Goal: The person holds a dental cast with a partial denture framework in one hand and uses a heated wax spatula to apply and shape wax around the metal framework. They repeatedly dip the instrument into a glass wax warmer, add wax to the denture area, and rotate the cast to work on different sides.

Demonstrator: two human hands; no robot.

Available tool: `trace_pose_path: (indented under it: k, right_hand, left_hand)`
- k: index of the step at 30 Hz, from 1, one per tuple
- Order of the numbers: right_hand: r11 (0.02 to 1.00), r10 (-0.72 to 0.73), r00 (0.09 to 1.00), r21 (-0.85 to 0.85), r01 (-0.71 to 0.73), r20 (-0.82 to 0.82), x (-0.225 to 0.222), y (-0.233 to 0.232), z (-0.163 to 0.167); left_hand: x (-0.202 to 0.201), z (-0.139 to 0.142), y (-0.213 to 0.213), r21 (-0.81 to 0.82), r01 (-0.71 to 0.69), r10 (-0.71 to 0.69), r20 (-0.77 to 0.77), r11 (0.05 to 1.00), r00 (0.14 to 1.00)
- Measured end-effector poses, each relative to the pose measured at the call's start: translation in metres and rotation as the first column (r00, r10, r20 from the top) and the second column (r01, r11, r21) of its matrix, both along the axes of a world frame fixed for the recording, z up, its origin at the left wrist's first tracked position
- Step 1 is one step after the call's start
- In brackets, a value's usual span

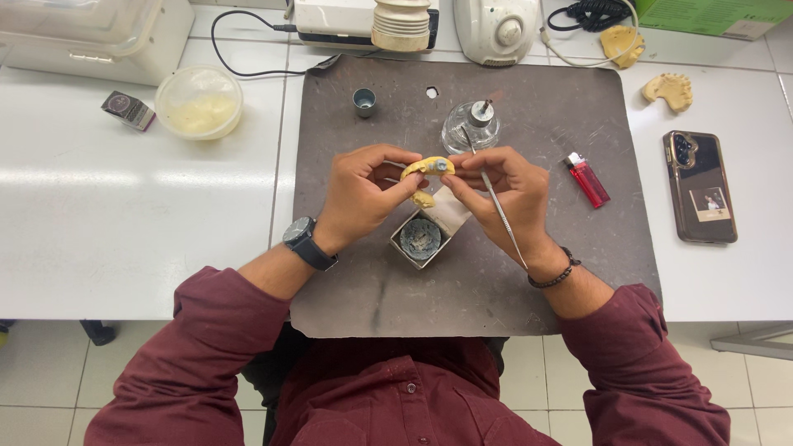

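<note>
Maroon sleeves framed the bench as a person sat over a dark work mat (529, 281), forearms angled inward so both hands met above its middle. The left hand (362, 192), a black watch (307, 243) on its wrist, was curled with thumb and fingers pinched narrowly on one end of a yellow dental cast (427, 168). The right hand (505, 192), a beaded bracelet (555, 276) at its wrist, pinched the cast's other end with its fingertips while a slim metal instrument (500, 206) lay gripped along the palm, its lower end pointing back toward the wrist. The cast was held in the air between the two hands, just above a small square metal tin (421, 239) resting on the mat. Beyond the hands stood a glass spirit lamp (469, 128) and a small grey cup (364, 102); a red lighter (588, 179) lay to the right. Off the mat, on the white table (124, 239), were a phone (700, 187) at right, a round plastic tub (199, 102) at left, and two more yellow casts (669, 89) at the far right.
</note>
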State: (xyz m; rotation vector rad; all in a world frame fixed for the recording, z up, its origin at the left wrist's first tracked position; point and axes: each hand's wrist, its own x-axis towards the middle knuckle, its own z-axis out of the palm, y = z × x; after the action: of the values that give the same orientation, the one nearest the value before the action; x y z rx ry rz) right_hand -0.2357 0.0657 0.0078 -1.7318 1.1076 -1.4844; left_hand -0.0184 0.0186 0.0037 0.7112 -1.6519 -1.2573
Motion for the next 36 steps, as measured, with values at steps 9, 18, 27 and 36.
trace_pose_path:
  k: [9, 18, 27, 36]
  right_hand:
    - [0.997, 0.005, 0.999, -0.077, -0.009, -0.053, -0.01, 0.003, -0.004]
    - [0.972, -0.235, 0.958, 0.063, 0.227, 0.167, -0.04, -0.013, -0.001]
    - [0.962, -0.273, 0.961, -0.043, 0.271, -0.047, -0.048, -0.023, -0.003]
    - [0.959, -0.28, 0.953, -0.074, 0.272, -0.12, -0.05, -0.027, -0.007]
  left_hand:
    - [0.001, -0.001, -0.001, 0.09, -0.017, 0.019, -0.018, 0.996, 1.0]
    - [0.003, -0.004, -0.002, -0.025, -0.137, 0.137, 0.007, 0.99, 0.991]
    - [0.002, -0.006, -0.005, -0.048, -0.139, 0.136, -0.066, 0.989, 0.989]
    - [0.005, -0.004, -0.006, -0.159, -0.15, 0.153, 0.005, 0.976, 0.988]
